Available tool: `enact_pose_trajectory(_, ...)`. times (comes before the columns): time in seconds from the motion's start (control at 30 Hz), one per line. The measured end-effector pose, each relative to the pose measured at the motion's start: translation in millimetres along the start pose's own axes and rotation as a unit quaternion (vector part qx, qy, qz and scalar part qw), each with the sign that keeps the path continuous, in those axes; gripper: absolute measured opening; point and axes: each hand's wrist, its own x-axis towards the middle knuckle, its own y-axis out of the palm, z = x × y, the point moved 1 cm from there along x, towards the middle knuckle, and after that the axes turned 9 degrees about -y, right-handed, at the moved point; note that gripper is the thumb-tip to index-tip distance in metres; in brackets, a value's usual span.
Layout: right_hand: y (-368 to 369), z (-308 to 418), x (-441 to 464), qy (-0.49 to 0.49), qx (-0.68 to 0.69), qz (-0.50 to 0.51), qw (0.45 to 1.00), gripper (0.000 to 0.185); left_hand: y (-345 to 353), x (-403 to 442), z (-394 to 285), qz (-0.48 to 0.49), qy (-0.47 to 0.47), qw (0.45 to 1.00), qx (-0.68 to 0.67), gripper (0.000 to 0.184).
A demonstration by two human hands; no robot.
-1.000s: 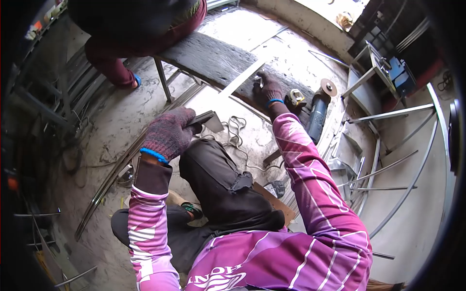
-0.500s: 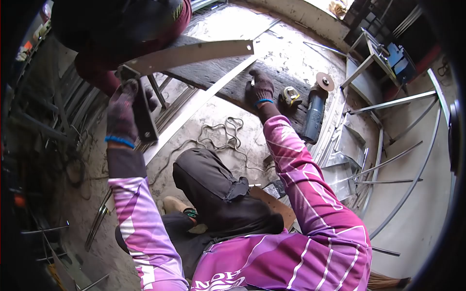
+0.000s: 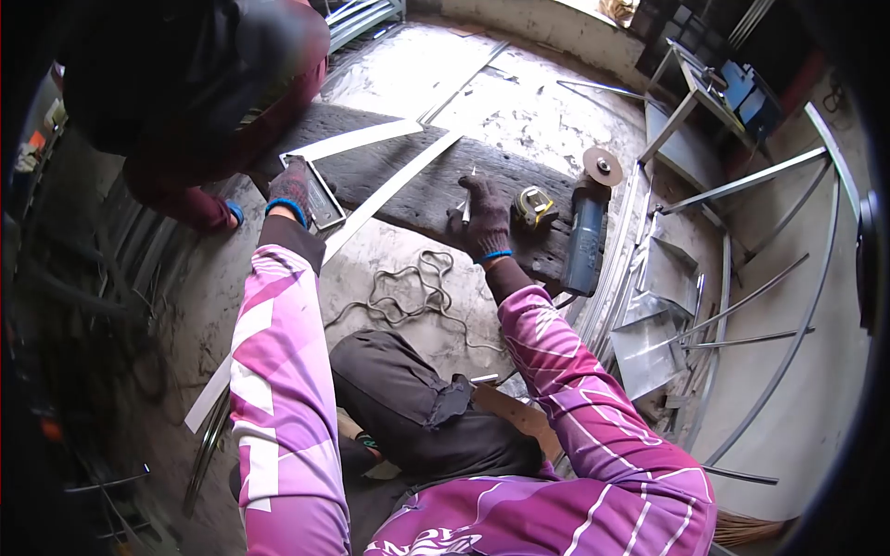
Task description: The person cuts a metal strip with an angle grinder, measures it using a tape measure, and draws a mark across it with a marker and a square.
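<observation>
My left hand [image 3: 291, 188], in a dark glove with a blue cuff, is closed around the corner of a metal square [image 3: 326, 202]. The square's pale blade reaches right over a dark wooden plank [image 3: 371, 176]. Beside it, a long pale flat bar [image 3: 399, 185] slants across the plank's edge. My right hand [image 3: 487, 222], gloved likewise, is above the plank with a thin white pen-like stick [image 3: 465, 213] in its fingers. Just right of that hand are a tape measure [image 3: 533, 206] and an angle grinder [image 3: 584, 232] with a brown disc.
Another person [image 3: 195, 83] is close by at the upper left. A loose cord [image 3: 408, 287] lies on the floor before my knee. Metal strips, bent sheet pieces [image 3: 649, 347] and curved rods are at the right, below a metal stand [image 3: 681, 120].
My left hand has moved up and right with the square, which now lies lower toward the plank. My right hand appears slightly lower and further left. The view has shifted somewhat.
</observation>
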Motion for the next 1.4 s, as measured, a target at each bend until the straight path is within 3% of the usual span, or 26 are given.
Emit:
enact_pose_trajectory(0.07, 0, 2, 0, 0.013, 0.018, -0.004, 1.000, 0.050, -1, 20, -1, -0.055, 0.006, 0.998, 0.044, 0.041)
enact_pose_trajectory(0.1, 2, 2, 1, 0.015, 0.016, -0.003, 1.000, 0.050, -16, 67, 1, -0.119, -0.005, 0.979, 0.165, 0.049)
enact_pose_trajectory(0.13, 2, 2, 2, 0.003, 0.021, -0.016, 1.000, 0.050, -27, 108, 4, -0.115, -0.007, 0.979, 0.168, 0.049)
enact_pose_trajectory(0.2, 1, 0, 3, -0.008, 0.019, -0.028, 0.999, 0.050, -32, 162, 13, 0.013, 0.043, 0.892, 0.450, 0.055)
enact_pose_trajectory(0.23, 1, 1, 3, -0.010, 0.012, -0.029, 0.999, 0.050, -37, 143, 10, 0.015, 0.118, 0.839, 0.531, 0.052)
enact_pose_trajectory(0.27, 2, 3, 3, -0.011, 0.008, -0.030, 0.999, 0.050, -27, 118, 11, 0.016, 0.115, 0.839, 0.531, 0.052)
enact_pose_trajectory(0.33, 2, 0, 4, -0.024, -0.001, -0.019, 1.000, 0.050, -2, 72, 28, -0.023, -0.003, 0.954, 0.300, 0.036)
enact_pose_trajectory(0.37, 3, -1, 5, -0.016, 0.019, -0.023, 0.999, 0.051, -8, 78, 34, 0.026, 0.033, 0.941, 0.335, 0.035)
enact_pose_trajectory(0.4, 4, -2, 4, -0.009, 0.040, -0.025, 0.999, 0.053, -18, 97, 39, 0.060, 0.067, 0.881, 0.465, 0.051)
enact_pose_trajectory(0.47, 3, -3, 4, -0.018, 0.022, -0.031, 0.999, 0.052, 8, 31, 26, -0.002, 0.018, 0.881, 0.472, 0.051)
enact_pose_trajectory(0.53, 4, -3, 5, -0.046, 0.020, -0.040, 0.998, 0.051, 4, 27, 17, 0.031, 0.131, 0.790, 0.599, 0.055)
enact_pose_trajectory(0.57, 3, -4, 5, -0.045, 0.028, -0.039, 0.998, 0.051, 6, 22, 15, -0.086, 0.126, 0.780, 0.607, 0.056)
enact_pose_trajectory(0.6, 3, -2, 5, -0.022, 0.029, -0.030, 0.999, 0.052, 16, -22, 4, -0.151, 0.171, 0.719, 0.657, 0.056)
enact_pose_trajectory(0.67, 3, -5, 4, -0.037, 0.015, -0.037, 0.999, 0.053, 24, -82, -3, -0.219, 0.213, 0.727, 0.615, 0.055)
enact_pose_trajectory(0.7, 1, -6, 2, -0.040, 0.017, -0.042, 0.998, 0.053, 23, -109, -6, -0.178, 0.280, 0.729, 0.598, 0.051)
enact_pose_trajectory(0.8, 4, -22, -7, 0.145, 0.223, -0.060, 0.962, 0.059, 5, -195, 8, -0.034, 0.429, 0.728, 0.534, 0.044)
enact_pose_trajectory(0.87, -24, 20, -7, 0.191, 0.367, -0.068, 0.908, 0.056, -11, -240, 27, -0.011, 0.514, 0.661, 0.546, 0.044)
enact_pose_trajectory(0.9, -42, 56, -6, 0.206, 0.422, -0.043, 0.882, 0.056, -17, -258, 36, -0.046, 0.489, 0.650, 0.580, 0.046)
enact_pose_trajectory(1.03, -90, 185, -26, 0.222, 0.630, 0.040, 0.743, 0.061, -42, -318, 76, -0.041, 0.587, 0.642, 0.492, 0.048)
enact_pose_trajectory(1.07, -97, 207, -31, 0.225, 0.657, 0.066, 0.717, 0.062, -50, -334, 88, -0.016, 0.582, 0.678, 0.449, 0.050)
enact_pose_trajectory(1.17, -98, 246, -54, 0.171, 0.699, 0.147, 0.679, 0.073, -82, -378, 131, -0.020, 0.611, 0.694, 0.381, 0.045)
enact_pose_trajectory(1.2, -103, 257, -58, 0.185, 0.702, 0.169, 0.667, 0.076, -88, -382, 142, -0.046, 0.611, 0.698, 0.370, 0.035)
enact_pose_trajectory(1.27, -106, 275, -67, 0.209, 0.707, 0.190, 0.649, 0.074, -100, -387, 158, -0.091, 0.601, 0.716, 0.345, 0.036)
enact_pose_trajectory(1.4, -100, 283, -81, 0.137, 0.693, 0.224, 0.671, 0.065, -109, -390, 166, -0.096, 0.599, 0.731, 0.311, 0.027)
